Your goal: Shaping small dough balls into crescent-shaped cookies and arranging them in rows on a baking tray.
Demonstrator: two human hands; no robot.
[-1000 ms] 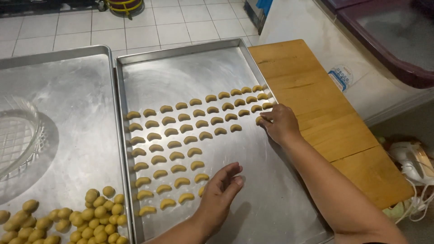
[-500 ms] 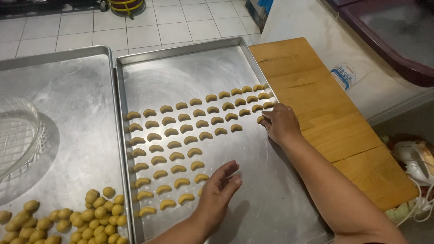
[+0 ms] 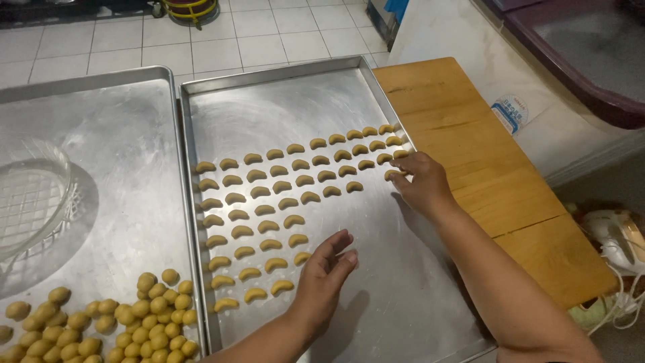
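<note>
From the head camera, looking down: two metal trays sit side by side. The right tray (image 3: 282, 107) carries rows of small crescent-shaped dough pieces (image 3: 269, 210) running in slanted lines from its left wall up toward its right rim; its upper part and lower right part are bare metal.

The right hand (image 3: 423, 185) rests at the right rim of this tray, at the end of the third row. Its fingers are bent together around a crescent (image 3: 393, 174), pinching it lightly right at the rim, just beside the last pieces of the rows above.

The left hand (image 3: 324, 272) hovers low over the tray near the short lower rows. It is open, palm turned inward, fingers loosely curved, holding nothing. Its fingertips are just beside the nearest crescent of those rows; whether they touch it cannot be told.

The left tray (image 3: 114, 134) holds a heap of round dough balls (image 3: 107, 319) in its lower corner and a clear plastic container (image 3: 30, 202) lying by its left side.

Right of the trays lies a wooden board (image 3: 484, 168), touching the right tray's rim. Beyond it are a white surface (image 3: 463, 33) and, lower right, a white appliance with a cord (image 3: 615, 242). A tiled floor (image 3: 134, 40) shows above the trays.
</note>
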